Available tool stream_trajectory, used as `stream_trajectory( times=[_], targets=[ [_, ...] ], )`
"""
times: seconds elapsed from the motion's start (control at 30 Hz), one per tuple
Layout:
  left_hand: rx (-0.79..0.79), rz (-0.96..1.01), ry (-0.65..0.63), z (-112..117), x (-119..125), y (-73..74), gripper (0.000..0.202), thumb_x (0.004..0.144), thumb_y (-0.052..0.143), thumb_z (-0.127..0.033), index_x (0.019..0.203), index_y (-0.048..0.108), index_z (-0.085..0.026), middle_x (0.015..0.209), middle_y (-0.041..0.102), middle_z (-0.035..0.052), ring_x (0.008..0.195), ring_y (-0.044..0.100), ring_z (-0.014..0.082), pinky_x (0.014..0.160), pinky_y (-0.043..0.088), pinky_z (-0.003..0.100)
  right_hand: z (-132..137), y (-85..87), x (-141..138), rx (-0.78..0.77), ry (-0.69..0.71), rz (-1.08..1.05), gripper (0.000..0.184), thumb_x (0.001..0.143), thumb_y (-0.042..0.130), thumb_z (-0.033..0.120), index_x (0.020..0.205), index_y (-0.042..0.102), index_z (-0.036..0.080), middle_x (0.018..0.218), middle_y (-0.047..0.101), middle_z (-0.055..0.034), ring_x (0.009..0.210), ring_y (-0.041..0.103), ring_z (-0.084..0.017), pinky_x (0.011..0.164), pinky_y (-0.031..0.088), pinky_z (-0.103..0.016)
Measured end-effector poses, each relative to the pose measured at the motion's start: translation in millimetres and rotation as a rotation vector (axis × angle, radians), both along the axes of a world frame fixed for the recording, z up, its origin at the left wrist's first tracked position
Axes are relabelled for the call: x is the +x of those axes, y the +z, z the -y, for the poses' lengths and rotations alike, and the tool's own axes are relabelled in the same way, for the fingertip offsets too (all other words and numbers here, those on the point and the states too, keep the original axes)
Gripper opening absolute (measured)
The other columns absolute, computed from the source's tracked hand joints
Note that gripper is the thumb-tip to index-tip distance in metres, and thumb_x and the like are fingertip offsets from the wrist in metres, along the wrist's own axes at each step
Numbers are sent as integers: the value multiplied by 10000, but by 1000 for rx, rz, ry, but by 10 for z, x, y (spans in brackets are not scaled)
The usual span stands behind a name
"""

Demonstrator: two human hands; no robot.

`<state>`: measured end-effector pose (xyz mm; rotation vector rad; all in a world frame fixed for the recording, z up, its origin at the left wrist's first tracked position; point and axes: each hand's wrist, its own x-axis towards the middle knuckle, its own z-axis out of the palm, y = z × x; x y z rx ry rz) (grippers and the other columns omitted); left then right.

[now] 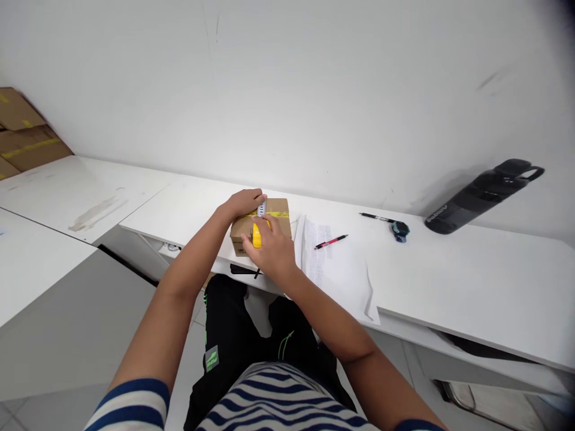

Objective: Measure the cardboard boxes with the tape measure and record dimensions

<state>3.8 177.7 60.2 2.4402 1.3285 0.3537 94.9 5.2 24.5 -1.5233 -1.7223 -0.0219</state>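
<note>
A small brown cardboard box (278, 211) with yellow tape sits near the front edge of the white desk (449, 269). My left hand (242, 202) rests on the box's far left top, fingers curled, pinning the end of a white measuring tape blade (262, 208). My right hand (272, 248) grips a yellow tape measure (257, 235) against the front of the box. The blade runs across the box top between both hands.
A sheet of paper (341, 275) with a red pen (331, 242) lies right of the box. Farther right are a black pen (375, 217), a small dark object (399, 230) and a black bottle (483, 194) on its side. Cardboard boxes (22, 140) are stacked far left.
</note>
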Motion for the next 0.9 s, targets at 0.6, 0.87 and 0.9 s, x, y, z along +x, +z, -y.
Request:
stream_trajectory(
  times=[0.6, 0.87, 0.9],
  targets=[
    [48, -42, 90, 95, 34, -22, 403, 941, 345, -508, 913, 622, -215, 958, 708, 70, 830, 606, 231, 702, 394, 313, 75, -73, -12, 45, -51, 76, 466, 908, 531, 467, 1284, 593, 199, 1313, 588, -154, 971, 659, -273, 629, 562, -330],
    [89, 268, 170, 34, -251, -68, 418, 937, 372, -494, 766, 614, -199, 885, 687, 63, 818, 584, 217, 720, 402, 309, -120, -48, 491, 60, 91, -581, 443, 864, 570, 545, 1145, 609, 204, 1099, 667, -100, 952, 658, -234, 801, 573, -379],
    [87, 381, 175, 35, -386, -100, 438, 942, 362, -511, 765, 613, -199, 865, 682, 53, 815, 583, 208, 721, 406, 303, -185, -41, 628, 39, 99, -731, 461, 845, 588, 568, 1131, 602, 206, 1023, 674, -79, 836, 667, -206, 721, 582, -356]
  ],
)
